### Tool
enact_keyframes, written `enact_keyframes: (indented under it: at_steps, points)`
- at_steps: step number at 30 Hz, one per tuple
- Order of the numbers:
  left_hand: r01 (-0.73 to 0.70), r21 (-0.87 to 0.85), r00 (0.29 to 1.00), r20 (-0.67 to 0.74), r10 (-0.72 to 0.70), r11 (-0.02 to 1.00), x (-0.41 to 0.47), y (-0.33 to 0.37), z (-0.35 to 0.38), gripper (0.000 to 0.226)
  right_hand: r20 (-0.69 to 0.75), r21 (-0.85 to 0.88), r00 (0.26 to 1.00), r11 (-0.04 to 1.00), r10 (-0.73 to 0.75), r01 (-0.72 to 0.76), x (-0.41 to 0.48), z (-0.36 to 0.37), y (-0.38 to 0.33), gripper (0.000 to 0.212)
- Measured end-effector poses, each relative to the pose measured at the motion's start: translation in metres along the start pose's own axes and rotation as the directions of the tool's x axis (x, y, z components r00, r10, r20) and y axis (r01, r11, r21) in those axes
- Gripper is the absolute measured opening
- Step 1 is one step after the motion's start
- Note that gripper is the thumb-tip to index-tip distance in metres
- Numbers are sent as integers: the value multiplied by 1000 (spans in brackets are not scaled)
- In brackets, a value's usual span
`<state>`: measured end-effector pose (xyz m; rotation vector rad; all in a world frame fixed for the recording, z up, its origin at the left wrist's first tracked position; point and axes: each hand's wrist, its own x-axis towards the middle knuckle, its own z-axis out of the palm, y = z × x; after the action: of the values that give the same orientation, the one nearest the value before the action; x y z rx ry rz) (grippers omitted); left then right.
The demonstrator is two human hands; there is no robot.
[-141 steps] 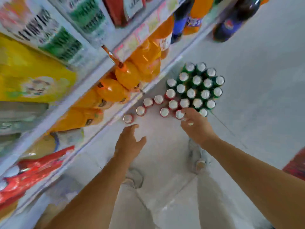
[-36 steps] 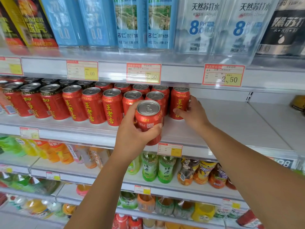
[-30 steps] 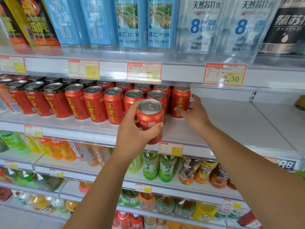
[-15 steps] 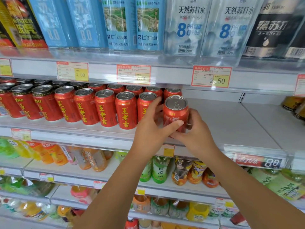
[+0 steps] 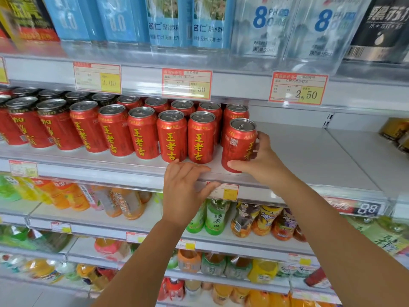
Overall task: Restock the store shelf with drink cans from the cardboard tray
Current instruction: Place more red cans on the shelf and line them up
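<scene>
**Q:** Where is the can?

**A:** The red can (image 5: 238, 147) stands upright on the white shelf (image 5: 309, 156). It is at the right end of the front row of red cans (image 5: 141, 134), just beside its neighbour, with another can close behind it. Its base sits near the shelf's front edge.

**Q:** How are your hands placed?

**A:** Your right hand (image 5: 263, 162) grips that can from its right side, with the thumb across the lower front and the fingers curled round the far side. Your left hand (image 5: 183, 191) holds nothing. Its fingers lie spread and relaxed on the shelf's front lip below the row, and the thumb reaches toward a price tag (image 5: 223, 192).

**Q:** What surrounds them?

**A:** At the row's left stand dark-rimmed cans (image 5: 22, 120). On the level above are water bottles (image 5: 263, 25), some clear and some blue-labelled, with tags clipped to the rail under them. On the level below are green tea bottles (image 5: 215, 218), with orange drink bottles (image 5: 66, 196) further left.
</scene>
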<state>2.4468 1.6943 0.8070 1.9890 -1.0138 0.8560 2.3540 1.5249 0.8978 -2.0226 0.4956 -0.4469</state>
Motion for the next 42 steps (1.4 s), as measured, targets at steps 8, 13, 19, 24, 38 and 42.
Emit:
enact_keyframes:
  at_steps: [8, 13, 19, 24, 38, 42]
  points:
    - [32, -18, 999, 19, -32, 999, 0, 2, 0, 40, -103, -139, 992, 988, -78, 63, 4, 12, 2, 76]
    - [42, -25, 999, 31, -41, 999, 1, 2, -1, 39, -111, -97, 992, 994, -56, 45, 6, 16, 4, 80]
    - [52, -32, 997, 53, -50, 998, 1, 1, -1, 38, -134, -159, 988, 986, -73, 51, 5, 17, 9, 73]
    - [65, -52, 995, 75, -61, 997, 2, 4, -7, 36, -192, -140, 978, 989, -82, 55, -4, 12, 5, 75]
    - [213, -453, 702, 687, 187, 866, -159, 155, 111, 17, -505, 225, 758, 910, 414, -348, -215, -66, 221, 21]
    - [291, -312, 388, 903, 186, 905, -262, 174, 161, 25, -503, 333, 545, 733, 671, -594, -287, -66, 317, 20]
